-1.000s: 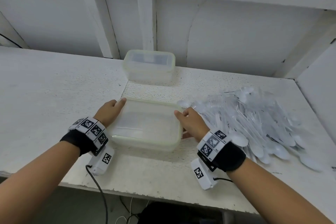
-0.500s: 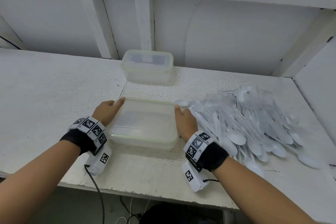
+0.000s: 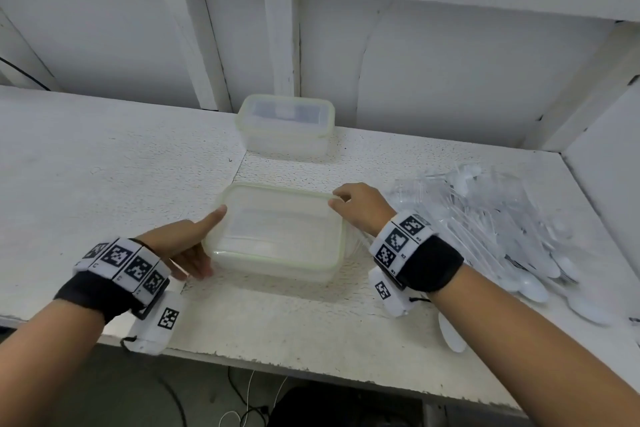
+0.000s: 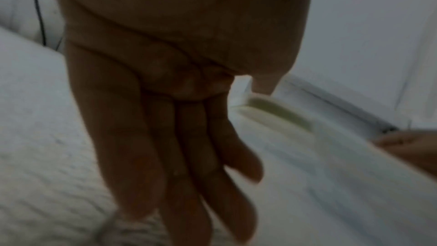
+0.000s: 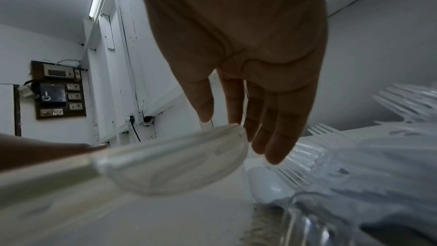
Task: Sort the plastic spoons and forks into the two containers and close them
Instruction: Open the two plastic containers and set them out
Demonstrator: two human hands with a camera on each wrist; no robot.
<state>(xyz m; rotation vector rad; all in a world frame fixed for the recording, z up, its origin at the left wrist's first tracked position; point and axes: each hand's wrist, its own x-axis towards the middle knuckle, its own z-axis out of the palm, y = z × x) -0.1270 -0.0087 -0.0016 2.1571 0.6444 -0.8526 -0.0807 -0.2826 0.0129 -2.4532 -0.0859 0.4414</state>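
Observation:
A clear lidded container (image 3: 277, 236) with a green seal stands in the middle of the white table (image 3: 104, 177). My left hand (image 3: 187, 246) lies against its left side, thumb on the lid's rim and fingers straight along the wall; the left wrist view shows the straight fingers (image 4: 189, 156) beside the rim (image 4: 279, 111). My right hand (image 3: 353, 204) pinches the lid's far right corner, seen in the right wrist view as thumb and forefinger (image 5: 220, 121) on the lid (image 5: 177, 162). A heap of clear and white plastic spoons and forks (image 3: 491, 229) lies to the right.
A second closed container (image 3: 285, 123) stands at the back against the white wall. One spoon (image 3: 450, 336) lies near the front edge under my right forearm. Forks (image 5: 402, 104) crowd close to my right hand. A side wall (image 3: 609, 166) bounds the table at right.
My right hand has slid from the container's right side up to its far right corner and taken the lid's edge. My left hand has stayed at the left side.

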